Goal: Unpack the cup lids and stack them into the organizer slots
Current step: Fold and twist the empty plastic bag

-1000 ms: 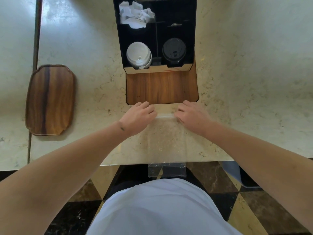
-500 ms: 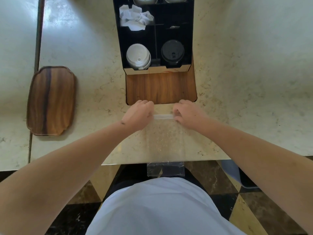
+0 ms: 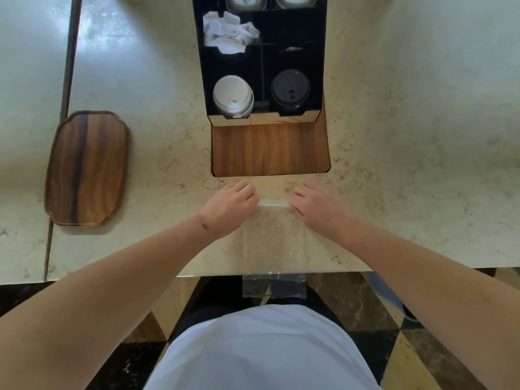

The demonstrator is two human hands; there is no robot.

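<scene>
Both hands, left hand and right hand, pinch the clear bag's top edge on the tabletop, organizer at twelve o'clock.

Both hands pinch the far edge of a flat bag on the counter.
The left hand and right hand grip the bag at either end of its far edge; its near end hangs over the counter edge. Just beyond the grip lies a board, with the organizer on its far part. Two lid stacks sit in its nearest slots, crumpled paper behind the left one. A tray lies well left.
</scene>
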